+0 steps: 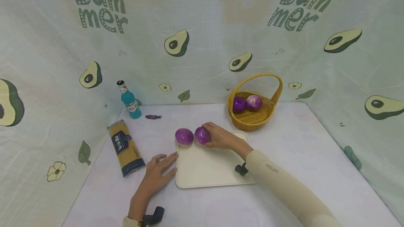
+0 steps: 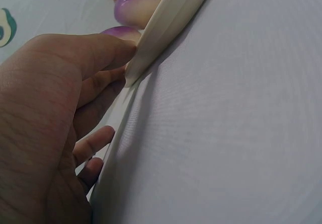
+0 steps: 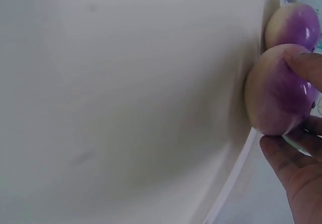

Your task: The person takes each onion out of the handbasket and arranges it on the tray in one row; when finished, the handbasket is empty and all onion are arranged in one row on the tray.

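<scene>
My right hand grips a purple onion with a pale underside at the far rim of a cream tray. Thumb and fingers lie on opposite sides of that onion in the right wrist view. Close to its left, a second purple onion rests at the tray's far left corner. My left hand lies beside the tray's left edge, its fingers spread and fairly straight. In the left wrist view, the left fingertips touch the tray's rim.
A yellow wicker basket with a tall handle stands behind the tray, holding two more purple onions. At left are a blue bottle, a small wrapped candy and a pasta pack. A printed cloth backdrop surrounds the white table.
</scene>
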`<state>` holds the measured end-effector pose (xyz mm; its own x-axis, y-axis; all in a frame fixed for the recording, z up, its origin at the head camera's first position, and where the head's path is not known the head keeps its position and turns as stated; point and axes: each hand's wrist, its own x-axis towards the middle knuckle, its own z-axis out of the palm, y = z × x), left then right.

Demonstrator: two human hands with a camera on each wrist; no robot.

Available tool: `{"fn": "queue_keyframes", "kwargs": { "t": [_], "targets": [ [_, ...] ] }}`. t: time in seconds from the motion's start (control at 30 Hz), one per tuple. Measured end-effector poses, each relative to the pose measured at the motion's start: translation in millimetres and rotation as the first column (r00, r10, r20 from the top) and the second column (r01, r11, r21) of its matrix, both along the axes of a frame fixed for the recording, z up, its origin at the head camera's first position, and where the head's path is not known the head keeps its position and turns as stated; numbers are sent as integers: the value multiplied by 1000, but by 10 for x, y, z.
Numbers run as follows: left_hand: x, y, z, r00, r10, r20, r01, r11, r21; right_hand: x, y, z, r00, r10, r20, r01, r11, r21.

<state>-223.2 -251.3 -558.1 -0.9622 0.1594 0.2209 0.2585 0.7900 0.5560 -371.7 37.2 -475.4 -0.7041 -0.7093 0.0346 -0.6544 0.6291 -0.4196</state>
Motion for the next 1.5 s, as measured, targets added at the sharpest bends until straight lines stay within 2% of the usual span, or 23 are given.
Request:
{"fn": "queue_keyframes", "kwargs": {
  "t": [0.3,0.53,0.73,0.83,0.97,1.17,1.33,1.5],
  "targets": [
    [-25,1,-13,1000,0,6,0,1000,-11,11,64,5,1000,11,7,-11,1000,1],
    [-17,17,6,1000,-1,9,1,1000,-11,75,239,110,1000,-14,7,14,998,-54],
    [1,1,27,1000,16,15,-16,1000,-4,88,488,222,996,-45,-71,35,990,-136],
    [3,-5,33,1000,21,20,-21,1000,-13,58,624,262,993,-78,-90,62,985,-164],
    [4,-3,38,1000,18,17,-17,1000,-4,17,805,303,988,-139,-70,125,976,-179],
    [1,7,6,1000,19,12,-19,1000,-18,-115,1060,341,978,-170,-119,142,968,-209],
    [11,20,9,1000,20,9,-20,1000,-10,-232,1274,385,962,-235,-135,208,959,-193],
    [11,35,18,999,28,24,-28,1000,1,-319,1423,400,957,-261,-129,238,957,-168]
  ]
}}
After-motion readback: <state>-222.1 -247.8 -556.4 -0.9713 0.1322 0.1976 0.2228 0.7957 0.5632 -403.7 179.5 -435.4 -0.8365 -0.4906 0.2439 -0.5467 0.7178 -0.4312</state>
